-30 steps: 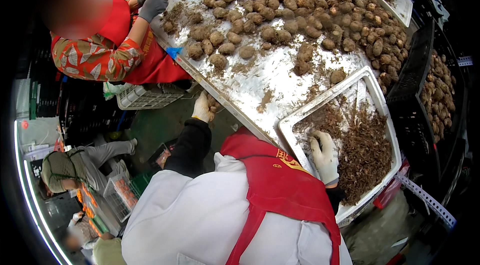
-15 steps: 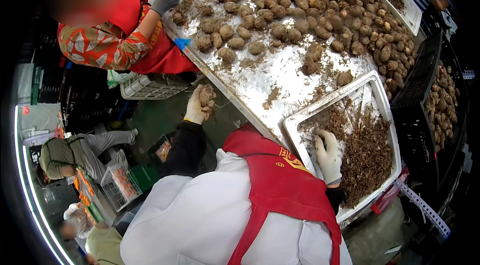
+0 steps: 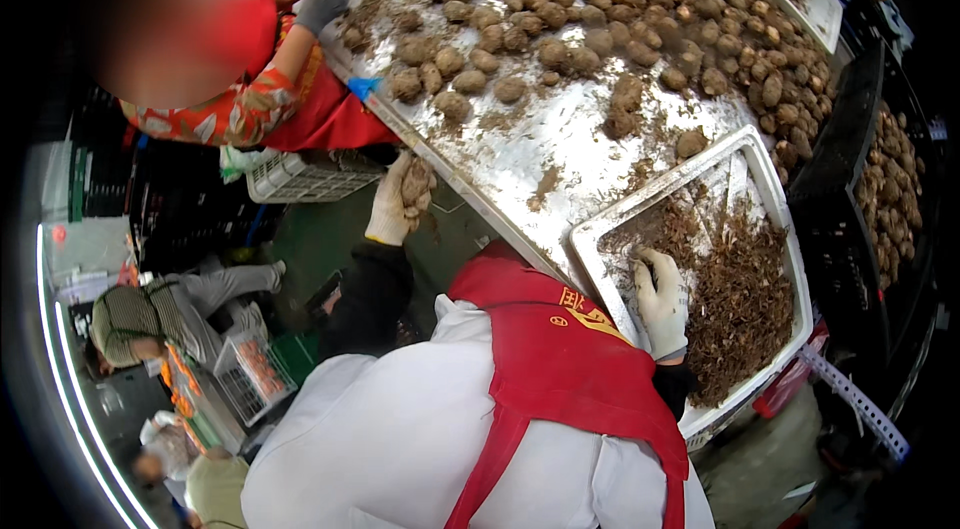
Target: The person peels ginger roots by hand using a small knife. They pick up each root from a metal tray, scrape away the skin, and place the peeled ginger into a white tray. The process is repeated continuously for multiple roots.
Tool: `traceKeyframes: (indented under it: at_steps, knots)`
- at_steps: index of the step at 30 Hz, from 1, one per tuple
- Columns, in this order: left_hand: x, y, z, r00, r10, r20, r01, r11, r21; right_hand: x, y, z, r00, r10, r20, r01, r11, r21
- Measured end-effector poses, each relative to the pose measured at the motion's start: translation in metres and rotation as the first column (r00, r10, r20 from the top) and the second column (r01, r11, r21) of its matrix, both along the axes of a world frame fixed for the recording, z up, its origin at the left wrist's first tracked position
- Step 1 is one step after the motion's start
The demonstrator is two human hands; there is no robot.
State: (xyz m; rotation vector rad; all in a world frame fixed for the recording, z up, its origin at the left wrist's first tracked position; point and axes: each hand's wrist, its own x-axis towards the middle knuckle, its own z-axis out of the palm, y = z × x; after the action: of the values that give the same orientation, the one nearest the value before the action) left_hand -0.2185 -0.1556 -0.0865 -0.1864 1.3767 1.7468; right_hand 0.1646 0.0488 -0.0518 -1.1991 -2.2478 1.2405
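Clamped round a brown tuber [image 3: 416,185], left hand [image 3: 389,203] hangs beside the table [image 3: 500,164]; right hand [image 3: 661,301] curls over the tray [image 3: 660,185], grip unclear, root scraps [image 3: 745,314] heaped there, many loose tubers [image 3: 725,39] left

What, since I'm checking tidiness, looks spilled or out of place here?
Loose brown fibrous-looking debris lies scattered on the silvery metal-topped table, outside the white rectangular tray holding a heap of similar scraps; it looks spilled.

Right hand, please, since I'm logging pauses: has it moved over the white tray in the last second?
No, not noticeably: judged against the white tray's left corner, the right hand shows no clear shift either way.
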Motion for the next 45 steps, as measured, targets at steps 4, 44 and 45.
traceKeyframes:
  at_steps: [4, 44, 45]
  knots:
    - [0.006, 0.028, 0.038, 0.996, -0.092, 0.02, 0.084, 0.965, 0.25, -0.005, 0.005, 0.014, 0.999, -0.006, -0.052, 0.004, 1.0, -0.03]
    - [0.16, 0.185, 0.073, 0.447, -0.849, 0.281, 0.647, 0.524, 0.553, -0.012, 0.017, 0.083, 0.946, -0.172, -0.274, 0.226, 0.958, 0.179]
    - [0.16, 0.185, 0.07, 0.425, -0.856, 0.295, 0.625, 0.513, 0.588, -0.013, 0.017, 0.087, 0.951, -0.157, -0.267, 0.213, 0.958, 0.193]
